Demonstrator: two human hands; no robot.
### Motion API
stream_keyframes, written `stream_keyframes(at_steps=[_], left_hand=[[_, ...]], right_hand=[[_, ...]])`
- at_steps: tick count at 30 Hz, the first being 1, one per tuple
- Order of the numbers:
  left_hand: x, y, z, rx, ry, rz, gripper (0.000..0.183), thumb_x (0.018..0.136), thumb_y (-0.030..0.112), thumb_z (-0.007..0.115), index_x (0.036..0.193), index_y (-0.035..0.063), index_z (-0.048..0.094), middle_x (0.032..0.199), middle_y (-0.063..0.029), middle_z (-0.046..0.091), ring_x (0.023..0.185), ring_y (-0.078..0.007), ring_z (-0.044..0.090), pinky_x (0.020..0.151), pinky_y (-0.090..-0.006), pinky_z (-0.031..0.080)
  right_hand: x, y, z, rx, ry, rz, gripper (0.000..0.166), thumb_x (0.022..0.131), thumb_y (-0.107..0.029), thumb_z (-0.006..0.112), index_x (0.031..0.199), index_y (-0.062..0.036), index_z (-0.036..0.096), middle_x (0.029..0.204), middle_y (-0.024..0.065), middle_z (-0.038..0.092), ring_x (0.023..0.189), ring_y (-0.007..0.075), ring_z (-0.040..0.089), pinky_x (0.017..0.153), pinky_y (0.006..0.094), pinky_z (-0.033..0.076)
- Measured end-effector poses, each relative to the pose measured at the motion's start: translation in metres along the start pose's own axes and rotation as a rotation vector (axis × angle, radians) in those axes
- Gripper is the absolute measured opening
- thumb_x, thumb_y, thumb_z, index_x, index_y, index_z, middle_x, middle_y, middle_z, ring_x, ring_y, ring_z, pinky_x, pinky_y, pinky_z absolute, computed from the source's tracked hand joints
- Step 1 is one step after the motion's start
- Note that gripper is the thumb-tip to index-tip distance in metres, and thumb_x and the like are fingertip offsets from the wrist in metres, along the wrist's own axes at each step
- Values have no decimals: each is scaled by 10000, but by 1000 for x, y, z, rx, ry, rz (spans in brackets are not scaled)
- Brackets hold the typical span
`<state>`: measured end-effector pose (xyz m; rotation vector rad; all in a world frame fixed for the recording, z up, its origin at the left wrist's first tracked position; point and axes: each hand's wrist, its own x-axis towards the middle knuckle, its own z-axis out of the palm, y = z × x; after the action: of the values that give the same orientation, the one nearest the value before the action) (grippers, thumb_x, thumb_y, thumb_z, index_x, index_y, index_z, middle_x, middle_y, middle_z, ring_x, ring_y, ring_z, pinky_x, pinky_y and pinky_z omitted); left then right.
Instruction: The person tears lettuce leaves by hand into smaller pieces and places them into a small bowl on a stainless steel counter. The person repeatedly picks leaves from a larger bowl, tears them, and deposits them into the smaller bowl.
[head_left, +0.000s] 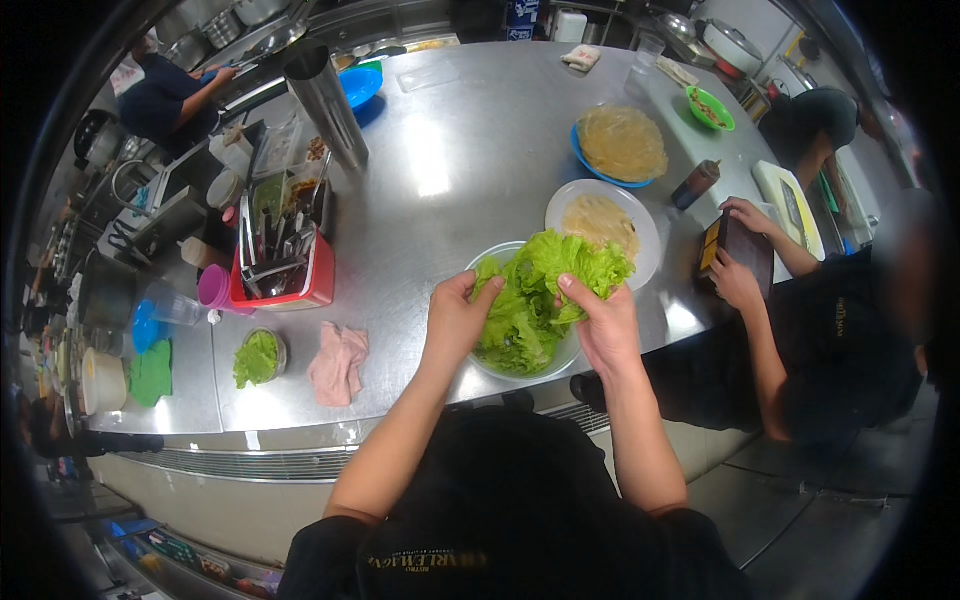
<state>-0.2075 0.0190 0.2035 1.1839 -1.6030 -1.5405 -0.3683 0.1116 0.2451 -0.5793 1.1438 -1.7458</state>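
Note:
Between both hands is green leaf lettuce (570, 255), lifted over a round bowl (491, 251) of more lettuce (517, 341). My left hand (459, 315) pinches a leaf between thumb and fingers at the bowl's left side. At the right, my right hand (606, 319) grips a larger frilly leaf, its thumb on top. Just behind the leaves stands a white plate (564, 202) with thin, pale translucent sheets (596, 225) on it; the lettuce covers part of its near side. The bowl's far rim is partly hidden by the leaves.
Left on the steel table (405, 247) are a pink cloth (337, 364), a small container of lettuce (257, 358) and a red bin of utensils (322, 274). A blue bowl (581, 157) holds more sheets. A co-worker's hands (739, 255) hold a dark box (750, 251) at right, near a sauce bottle (696, 184).

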Motion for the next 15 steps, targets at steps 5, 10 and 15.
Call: stream_keyframes(at_steps=[5, 10, 15], left_hand=[[-1, 1, -1, 459, -123, 52, 553, 823, 396, 778, 1126, -49, 651, 849, -139, 676, 802, -190, 672, 744, -304, 522], [-16, 17, 9, -269, -338, 137, 471, 919, 312, 704, 1211, -42, 597, 1022, -109, 681, 934, -181, 667, 873, -306, 518], [-19, 25, 19, -475, -387, -113, 346, 971, 194, 640, 1221, -41, 591, 1104, -87, 680, 1005, -169, 662, 908, -301, 520]], right_hand=[[-1, -24, -8, 60, -125, 138, 393, 965, -114, 563, 1328, 15, 485, 1218, 158, 635, 1047, 230, 637, 823, 365, 525], [1, -17, -20, 288, -300, 235, 379, 998, -158, 461, 1325, 29, 498, 1253, 166, 619, 1101, 249, 620, 893, 403, 514], [-1, -12, -16, 159, -246, 263, 373, 992, -180, 503, 1302, 25, 527, 1237, 129, 625, 1148, 222, 586, 950, 365, 474]])
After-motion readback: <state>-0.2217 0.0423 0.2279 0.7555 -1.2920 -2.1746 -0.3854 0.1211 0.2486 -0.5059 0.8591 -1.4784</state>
